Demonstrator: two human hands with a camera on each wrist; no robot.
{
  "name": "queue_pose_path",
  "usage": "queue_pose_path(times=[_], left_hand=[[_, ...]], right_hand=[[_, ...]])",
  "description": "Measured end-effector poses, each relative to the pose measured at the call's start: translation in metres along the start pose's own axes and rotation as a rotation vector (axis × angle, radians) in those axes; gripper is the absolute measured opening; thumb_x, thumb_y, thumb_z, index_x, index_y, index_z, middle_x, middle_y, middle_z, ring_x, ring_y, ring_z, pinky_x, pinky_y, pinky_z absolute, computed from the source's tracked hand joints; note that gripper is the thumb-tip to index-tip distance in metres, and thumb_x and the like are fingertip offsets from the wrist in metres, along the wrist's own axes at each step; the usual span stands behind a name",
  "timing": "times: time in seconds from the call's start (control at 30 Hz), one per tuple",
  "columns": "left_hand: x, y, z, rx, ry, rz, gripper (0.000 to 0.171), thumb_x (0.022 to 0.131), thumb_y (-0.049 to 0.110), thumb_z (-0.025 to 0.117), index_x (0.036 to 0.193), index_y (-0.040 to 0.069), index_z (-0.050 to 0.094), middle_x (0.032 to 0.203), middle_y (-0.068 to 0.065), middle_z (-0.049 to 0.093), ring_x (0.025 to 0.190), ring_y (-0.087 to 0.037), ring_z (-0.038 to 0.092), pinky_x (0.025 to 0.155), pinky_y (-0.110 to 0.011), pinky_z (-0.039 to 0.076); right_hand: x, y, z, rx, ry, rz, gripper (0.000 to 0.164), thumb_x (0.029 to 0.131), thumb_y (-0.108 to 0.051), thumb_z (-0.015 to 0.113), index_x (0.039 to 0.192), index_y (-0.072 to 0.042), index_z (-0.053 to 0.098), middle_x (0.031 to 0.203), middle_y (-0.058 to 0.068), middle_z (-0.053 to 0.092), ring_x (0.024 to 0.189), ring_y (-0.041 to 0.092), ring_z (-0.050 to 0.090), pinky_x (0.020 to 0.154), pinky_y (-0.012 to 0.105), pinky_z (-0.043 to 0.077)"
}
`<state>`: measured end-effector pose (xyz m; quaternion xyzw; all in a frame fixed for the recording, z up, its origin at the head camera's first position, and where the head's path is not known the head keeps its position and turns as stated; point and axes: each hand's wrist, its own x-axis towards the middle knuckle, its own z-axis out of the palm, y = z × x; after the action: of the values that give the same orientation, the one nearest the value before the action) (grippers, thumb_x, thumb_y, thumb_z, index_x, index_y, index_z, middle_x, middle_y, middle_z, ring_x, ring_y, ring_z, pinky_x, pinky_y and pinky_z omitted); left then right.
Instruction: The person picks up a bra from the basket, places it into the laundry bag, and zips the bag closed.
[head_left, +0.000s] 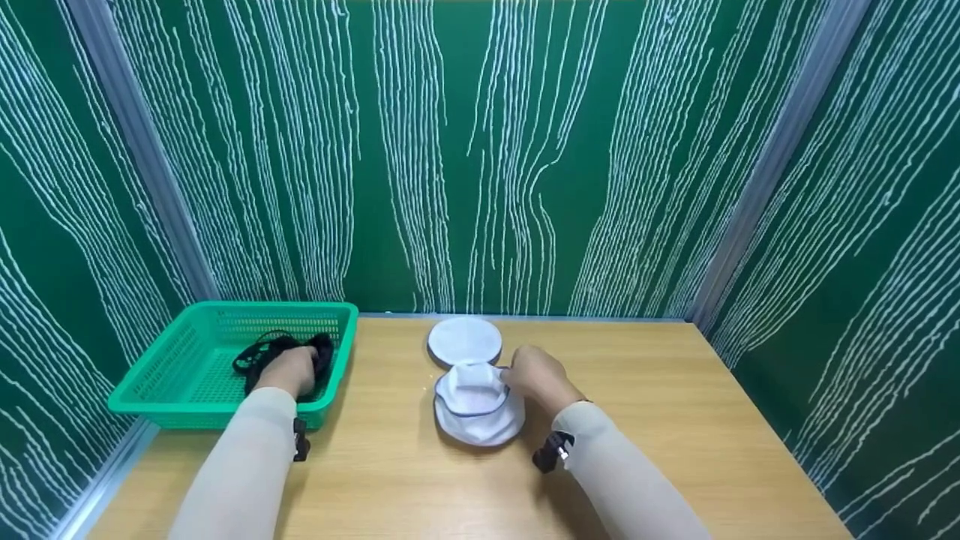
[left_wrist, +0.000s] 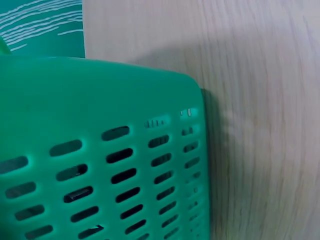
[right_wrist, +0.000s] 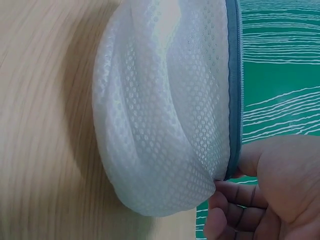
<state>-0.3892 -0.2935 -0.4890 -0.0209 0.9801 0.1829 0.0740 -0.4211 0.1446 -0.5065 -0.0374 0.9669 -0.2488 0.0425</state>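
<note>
White mesh in a round laundry bag (head_left: 484, 429), placed upright near the middle of the wood-grain table (head_left: 660, 420), with a round lid (head_left: 465, 341) folded back behind the opening. Pinched at the grey-blue zip edge (right_wrist: 234, 90) between thumb and forefinger of the right hand (head_left: 544, 375), with the other fingers loosely bent. Well apart at the left, on the table, in a perforated green plastic basket (head_left: 345, 322): black strappy cloth (head_left: 262, 356), under the left hand (head_left: 292, 367). With fingers mostly hidden there, cannot tell how far closed or whether gripping. Behind, green panels (head_left: 465, 75) with wavy white lines.
</note>
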Motion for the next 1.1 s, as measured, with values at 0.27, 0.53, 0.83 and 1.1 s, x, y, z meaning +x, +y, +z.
queue_pose_path(times=[0.27, 0.53, 0.83, 1.1], left_hand=[[0.01, -0.007, 0.004, 0.01, 0.049, -0.044, 0.02, 0.107, -0.005, 0.057, 0.098, 0.009, 0.069, 0.109, -0.019, 0.072, 0.095, -0.034, 0.062, 0.092, -0.055, 0.059], [0.013, -0.017, 0.004, -0.025, 0.112, -0.065, 0.027, 0.112, -0.003, 0.05, 0.093, 0.006, 0.069, 0.121, -0.031, 0.077, 0.105, -0.043, 0.073, 0.092, -0.061, 0.061], [0.009, -0.024, -0.003, -0.126, 0.203, -0.049, 0.031, 0.112, -0.005, 0.046, 0.087, 0.01, 0.057, 0.114, -0.027, 0.076, 0.091, -0.034, 0.063, 0.08, -0.05, 0.049], [0.01, -0.017, -0.027, -0.186, 0.275, 0.011, 0.036, 0.107, -0.009, 0.052, 0.134, -0.001, 0.074, 0.144, -0.034, 0.07, 0.128, -0.052, 0.069, 0.104, -0.066, 0.059]], right_hand=[[-0.001, -0.001, 0.0, 0.057, -0.008, 0.014, 0.024, 0.103, -0.018, 0.078, 0.082, -0.011, 0.068, 0.078, 0.002, 0.056, 0.073, 0.022, 0.055, 0.066, 0.034, 0.045], [-0.001, 0.0, 0.002, 0.064, 0.007, 0.005, 0.022, 0.102, -0.018, 0.078, 0.083, -0.01, 0.069, 0.08, 0.003, 0.059, 0.075, 0.022, 0.056, 0.067, 0.035, 0.048], [-0.002, -0.002, 0.002, 0.039, 0.018, -0.002, 0.018, 0.101, -0.017, 0.077, 0.086, -0.008, 0.073, 0.084, 0.005, 0.067, 0.077, 0.023, 0.06, 0.068, 0.036, 0.05], [-0.001, -0.006, 0.001, 0.061, 0.038, 0.0, 0.02, 0.107, -0.016, 0.074, 0.089, -0.007, 0.075, 0.087, 0.007, 0.07, 0.079, 0.024, 0.063, 0.068, 0.035, 0.052]])
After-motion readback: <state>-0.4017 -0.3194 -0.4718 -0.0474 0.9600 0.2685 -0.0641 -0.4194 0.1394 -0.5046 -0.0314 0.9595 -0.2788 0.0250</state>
